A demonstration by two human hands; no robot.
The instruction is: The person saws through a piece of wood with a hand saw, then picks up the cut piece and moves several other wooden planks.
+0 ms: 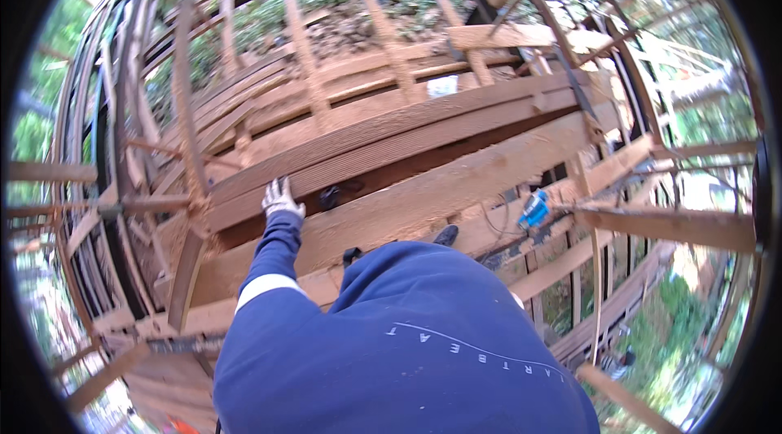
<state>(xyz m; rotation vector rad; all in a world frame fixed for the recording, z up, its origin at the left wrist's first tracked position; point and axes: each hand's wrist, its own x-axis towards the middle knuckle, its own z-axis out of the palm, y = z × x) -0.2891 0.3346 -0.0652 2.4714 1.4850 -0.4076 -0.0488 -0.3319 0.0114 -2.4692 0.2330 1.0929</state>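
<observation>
My left hand (282, 197), in a pale glove, reaches forward with its fingers spread over the near edge of a long brown grooved board (383, 151). Whether it presses on the board or hovers just above, I cannot tell. No object shows in it. A small black item (329, 197), its kind unclear, lies beside the hand at the dark gap between the boards. On the near side of that gap runs a wide, dusty plank (456, 181). My right hand is out of sight, hidden by my body in a blue sweatshirt.
A blue power tool or similar device (534, 208) sits to the right, with a thin cord near it. Bare wooden joists (383, 31) span the far side above rubble and plants. Upright posts (189, 92) and a crossing beam (668, 228) stand at the sides. A white item (442, 86) lies beyond the boards.
</observation>
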